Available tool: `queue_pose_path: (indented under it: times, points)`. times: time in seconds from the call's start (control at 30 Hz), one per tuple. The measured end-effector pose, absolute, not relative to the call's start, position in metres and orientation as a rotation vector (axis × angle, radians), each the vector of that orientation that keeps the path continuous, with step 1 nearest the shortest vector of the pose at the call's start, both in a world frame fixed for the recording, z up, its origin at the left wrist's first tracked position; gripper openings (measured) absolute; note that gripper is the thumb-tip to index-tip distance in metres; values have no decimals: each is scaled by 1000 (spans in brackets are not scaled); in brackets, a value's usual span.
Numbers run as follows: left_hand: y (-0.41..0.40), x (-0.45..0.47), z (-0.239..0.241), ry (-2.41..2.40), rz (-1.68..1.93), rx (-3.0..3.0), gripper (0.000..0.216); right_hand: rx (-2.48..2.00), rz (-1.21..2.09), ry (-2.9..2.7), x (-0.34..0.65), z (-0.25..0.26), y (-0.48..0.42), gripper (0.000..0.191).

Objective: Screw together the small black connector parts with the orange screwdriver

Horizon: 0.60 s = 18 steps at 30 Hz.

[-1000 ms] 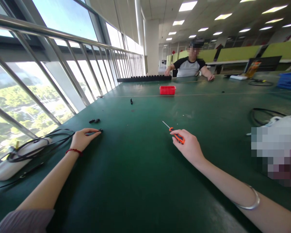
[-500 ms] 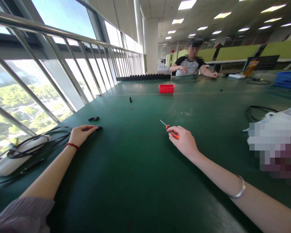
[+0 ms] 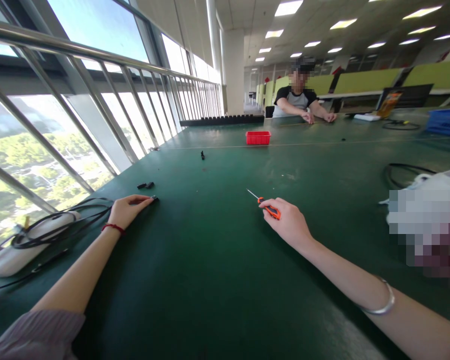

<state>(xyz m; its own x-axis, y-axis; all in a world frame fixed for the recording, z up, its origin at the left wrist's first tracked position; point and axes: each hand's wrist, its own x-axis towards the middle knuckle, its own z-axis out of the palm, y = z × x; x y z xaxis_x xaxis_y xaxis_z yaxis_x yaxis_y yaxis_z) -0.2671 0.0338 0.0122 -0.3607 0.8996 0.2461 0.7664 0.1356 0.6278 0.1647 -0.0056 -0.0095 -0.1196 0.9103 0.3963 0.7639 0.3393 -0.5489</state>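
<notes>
My left hand (image 3: 126, 210) is closed at the left of the green table (image 3: 202, 260), its fingertips pinching a small black piece (image 3: 155, 198) at the table surface. What kind of piece it is cannot be made out. Just beyond it lie small black parts (image 3: 146, 185), and farther off stands another small black part (image 3: 202, 155). On the right, my right hand (image 3: 287, 222) is wrapped round an orange and black screwdriver (image 3: 273, 212). Its thin metal shaft points away and to the left, apart from the other things.
A red bin (image 3: 258, 138) sits farther back, before a long black strip (image 3: 222, 120). Black cables lie over a white object (image 3: 30, 245) at the left, beside the railing. A white bag (image 3: 444, 182) and a blue basket (image 3: 447, 123) are at right. A person (image 3: 298, 102) sits opposite.
My right hand with the screwdriver has shifted slightly right and nearer. My left hand stays almost in place, still pinching the black piece. The person opposite has lowered one hand to the table.
</notes>
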Motion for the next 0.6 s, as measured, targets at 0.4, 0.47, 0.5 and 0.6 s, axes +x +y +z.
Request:
queue_pose_path:
  times: [0.4, 0.47, 0.5, 0.6]
  points:
    - [32, -266, 13, 2196, 1008, 1698, 43, -1418, 274, -1948, 166, -11, -8, 21]
    - [32, -265, 13, 2192, 1004, 1704, 43, -1429, 286, -1951, 166, -11, -8, 22]
    - [32, -264, 13, 2193, 1005, 1704, 44, -1434, 293, -1952, 166, -11, -8, 22]
    - [30, -261, 15, 2193, 1021, 1706, 46, -1435, 309, -1964, 167, -11, -8, 22]
